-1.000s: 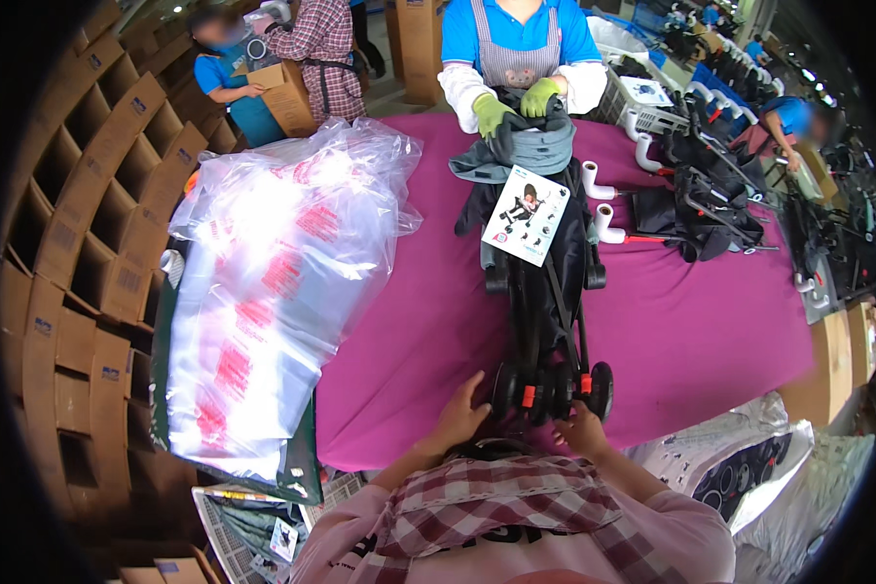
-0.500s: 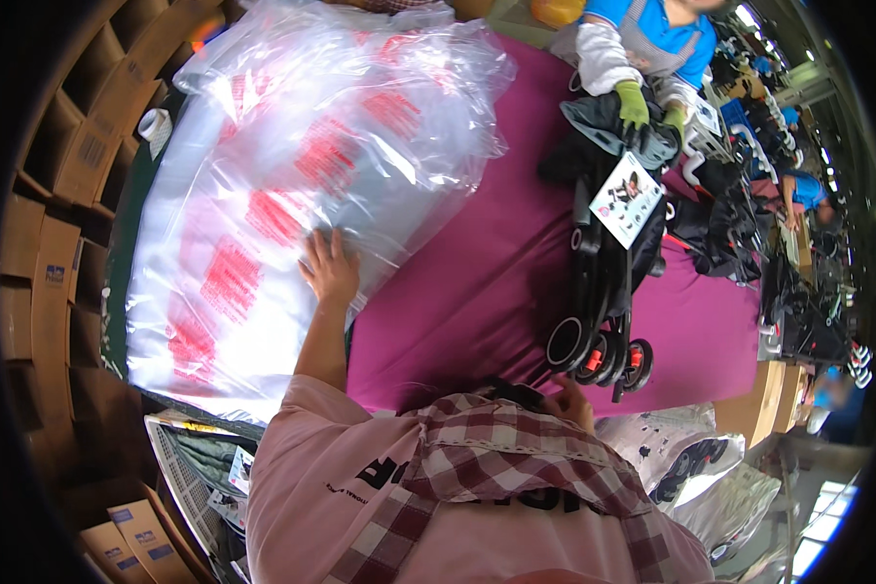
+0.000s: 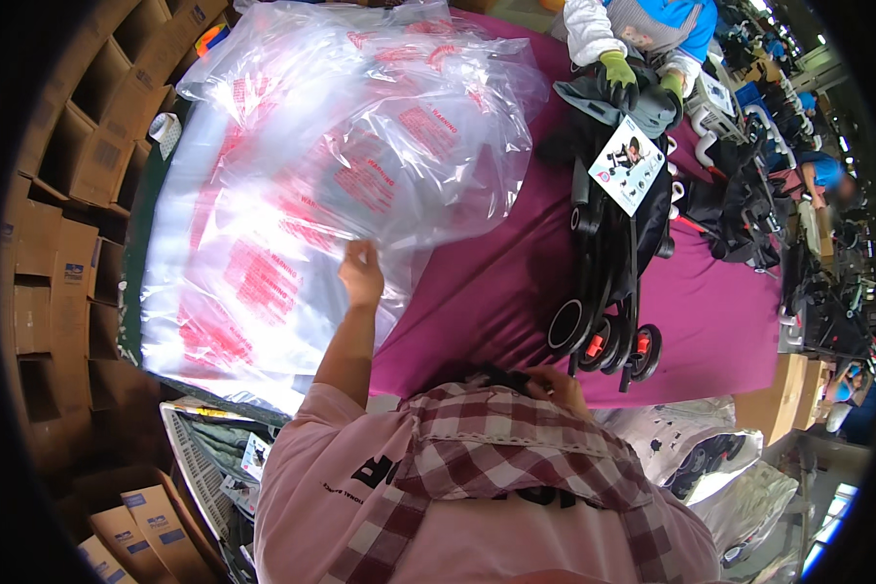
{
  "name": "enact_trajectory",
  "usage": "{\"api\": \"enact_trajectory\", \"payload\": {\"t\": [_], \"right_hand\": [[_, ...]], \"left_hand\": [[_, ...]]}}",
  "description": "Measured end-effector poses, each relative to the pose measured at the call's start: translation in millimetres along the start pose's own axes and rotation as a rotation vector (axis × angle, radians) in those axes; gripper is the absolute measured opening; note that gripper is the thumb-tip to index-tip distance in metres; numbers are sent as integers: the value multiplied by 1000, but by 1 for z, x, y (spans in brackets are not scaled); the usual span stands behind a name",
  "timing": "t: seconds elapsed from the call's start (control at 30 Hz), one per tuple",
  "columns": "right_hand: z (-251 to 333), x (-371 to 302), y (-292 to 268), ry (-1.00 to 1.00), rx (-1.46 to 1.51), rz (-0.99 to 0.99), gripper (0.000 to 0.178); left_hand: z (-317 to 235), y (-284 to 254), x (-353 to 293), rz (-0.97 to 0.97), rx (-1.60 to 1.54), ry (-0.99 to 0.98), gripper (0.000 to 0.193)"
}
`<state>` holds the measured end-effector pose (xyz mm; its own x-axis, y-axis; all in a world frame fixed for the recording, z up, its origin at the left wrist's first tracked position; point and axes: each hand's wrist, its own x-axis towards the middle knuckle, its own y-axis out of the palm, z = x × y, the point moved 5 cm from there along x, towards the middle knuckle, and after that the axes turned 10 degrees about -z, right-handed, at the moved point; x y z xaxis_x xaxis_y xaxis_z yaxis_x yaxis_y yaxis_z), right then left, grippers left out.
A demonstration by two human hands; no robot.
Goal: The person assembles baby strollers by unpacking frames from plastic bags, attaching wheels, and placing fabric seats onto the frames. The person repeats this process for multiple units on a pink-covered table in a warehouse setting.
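Note:
My left hand [image 3: 362,275] is closed, pinching the edge of a clear plastic bag [image 3: 292,224] with red print. The bag lies on a stack of similar bags at the left of the table, its loose film puffed up. Close to my body, my right hand [image 3: 558,389] has its fingers curled beside a dark bundle [image 3: 496,378]; my apron partly hides it, and what it holds cannot be made out. A folded black stroller [image 3: 603,263] with a picture card [image 3: 627,165] lies to the right of centre, its wheels toward me.
Across the table, a co-worker in green gloves [image 3: 617,70] handles the stroller's grey fabric. A magenta cloth [image 3: 457,302] covers the table. Cardboard boxes [image 3: 68,263] line the left; a white crate [image 3: 190,448] stands at lower left. More stroller frames [image 3: 740,214] are at right.
My left hand has gone from lying spread on the bags to pinching the film, pulling it slightly right. The film has bulged rightward. My right hand has shifted slightly left.

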<state>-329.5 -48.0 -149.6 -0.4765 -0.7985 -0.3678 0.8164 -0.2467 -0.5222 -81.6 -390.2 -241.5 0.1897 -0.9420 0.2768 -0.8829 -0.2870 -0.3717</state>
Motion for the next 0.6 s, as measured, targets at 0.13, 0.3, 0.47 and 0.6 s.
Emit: {"api": "enact_trajectory", "payload": {"t": [0.13, 0.3, 0.47, 0.6], "right_hand": [[-5, 15, -9, -111, -23, 19, 30], [29, 40, -1, -371, 128, 137, 27], [27, 45, -8, -395, 242, 187, 26], [-10, 37, -12, -303, 210, 208, 28]], "left_hand": [[-118, -44, 28, -206, -304, 40, 9], [-176, -94, -11, -51, 302, 573, 10], [-22, -238, -71, -114, 1100, -68, 22], [-78, -257, -65, -301, 1175, -137, 33]]}}
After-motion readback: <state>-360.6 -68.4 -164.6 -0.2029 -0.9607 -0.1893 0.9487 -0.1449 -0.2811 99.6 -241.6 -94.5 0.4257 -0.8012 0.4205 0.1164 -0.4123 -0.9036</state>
